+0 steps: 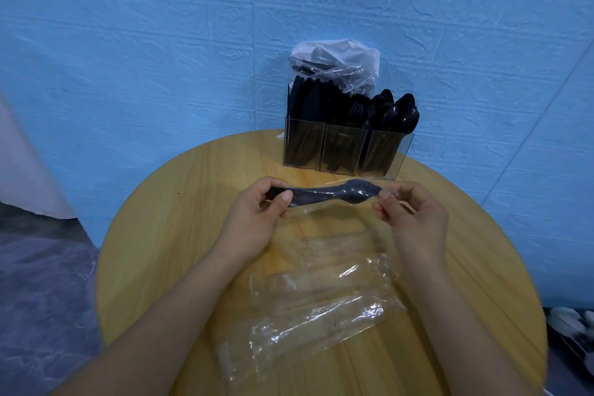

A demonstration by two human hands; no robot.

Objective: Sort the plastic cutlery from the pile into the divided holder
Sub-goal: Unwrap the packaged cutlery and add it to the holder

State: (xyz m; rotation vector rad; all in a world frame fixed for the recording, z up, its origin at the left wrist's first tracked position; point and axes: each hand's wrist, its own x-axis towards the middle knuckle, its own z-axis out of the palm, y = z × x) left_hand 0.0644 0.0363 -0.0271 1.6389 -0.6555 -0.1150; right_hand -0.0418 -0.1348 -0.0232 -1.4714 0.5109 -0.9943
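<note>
**Two hands hold a wrapped black spoon above a round wooden table**

A person's two bare hands hold a black plastic spoon (pixel 324 195) level between them, still inside its clear wrapper (pixel 382 193). The left hand (pixel 257 215) grips the handle end, thumb on top and fingers curled beneath. The right hand (pixel 414 215) pinches the loose end of the wrapper just past the spoon's bowl, thumb and fingertips closed tightly on the film. The bowl lies next to the right hand's pinch; the handle runs away from it into the left hand's grip.

Just beyond the held spoon, farther from the person, stands a clear holder (pixel 347 148) with three compartments side by side. Its left compartment holds black knives (pixel 305 103), the middle one black forks (pixel 353 111), and the right one black spoons (pixel 401 112), all upright. Behind the holder, a clear plastic bag (pixel 337 61) with more black cutlery inside leans on the blue wall (pixel 160 42).

Below the hands, nearer the person, empty clear wrappers (pixel 321 309) lie scattered flat on the table (pixel 160 251), under and between the forearms.
</note>
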